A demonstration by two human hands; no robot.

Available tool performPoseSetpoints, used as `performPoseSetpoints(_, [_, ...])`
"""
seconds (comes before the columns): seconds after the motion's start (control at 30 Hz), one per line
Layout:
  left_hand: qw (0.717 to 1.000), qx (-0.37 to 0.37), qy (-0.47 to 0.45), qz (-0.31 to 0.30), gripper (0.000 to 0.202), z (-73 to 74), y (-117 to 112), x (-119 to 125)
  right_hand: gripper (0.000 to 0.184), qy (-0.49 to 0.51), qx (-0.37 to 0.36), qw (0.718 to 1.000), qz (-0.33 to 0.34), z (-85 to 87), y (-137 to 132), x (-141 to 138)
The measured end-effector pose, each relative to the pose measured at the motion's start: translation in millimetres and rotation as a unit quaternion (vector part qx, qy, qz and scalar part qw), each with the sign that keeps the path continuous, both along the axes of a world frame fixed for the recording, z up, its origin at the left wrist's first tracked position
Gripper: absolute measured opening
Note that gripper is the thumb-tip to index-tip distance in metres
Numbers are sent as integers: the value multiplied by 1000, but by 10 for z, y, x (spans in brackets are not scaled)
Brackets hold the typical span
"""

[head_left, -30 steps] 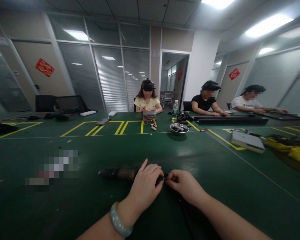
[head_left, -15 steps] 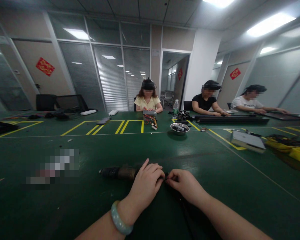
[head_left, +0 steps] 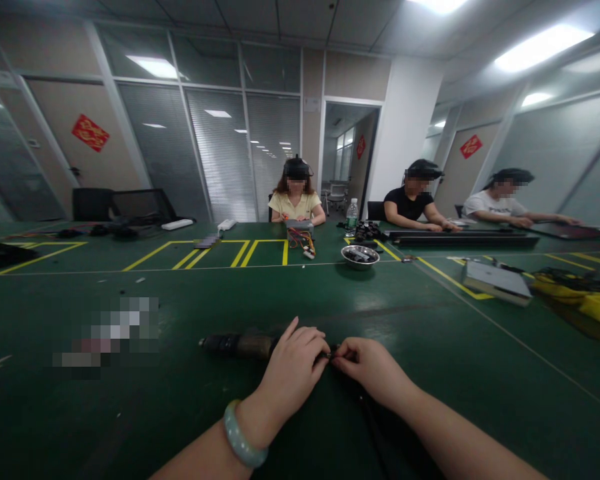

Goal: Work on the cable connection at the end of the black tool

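A dark, cylindrical power tool with a small metal tip, which looks like an electric screwdriver [head_left: 247,345], lies sideways on the green table [head_left: 180,413] with its tip to the left. My left hand [head_left: 293,363], with a pale green bangle [head_left: 243,437] at the wrist, lies over its right end, thumb and forefinger pinched there. That end is mostly hidden under my fingers. Close beside it, my right hand [head_left: 367,367] is closed in a pinch on the end of a dark cable [head_left: 373,427], which trails down towards me. The joint between cable and tool is too small to make out.
Ahead stands a metal bowl [head_left: 360,258] of small dark parts, near a plastic bottle [head_left: 351,217]. A flat silver box [head_left: 497,281] lies to the right. Across the table sit three people, one behind a grey box with coloured wires [head_left: 300,240]. Yellow tape marks the tabletop.
Both hands stay almost where they were, still pinching at the tool's right end. A small glint of metal now shows between my fingertips.
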State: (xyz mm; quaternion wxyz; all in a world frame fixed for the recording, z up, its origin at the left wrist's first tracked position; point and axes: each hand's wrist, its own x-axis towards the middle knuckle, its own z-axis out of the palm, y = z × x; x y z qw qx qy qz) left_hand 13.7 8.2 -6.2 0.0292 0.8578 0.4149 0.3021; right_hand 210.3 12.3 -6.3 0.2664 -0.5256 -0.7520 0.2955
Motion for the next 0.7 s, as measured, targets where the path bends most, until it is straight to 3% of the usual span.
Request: performPoseSetpoints(0.7, [1000, -20, 2, -5, 13, 59, -28, 4, 13, 1, -7, 1000, -1, 36, -26, -28])
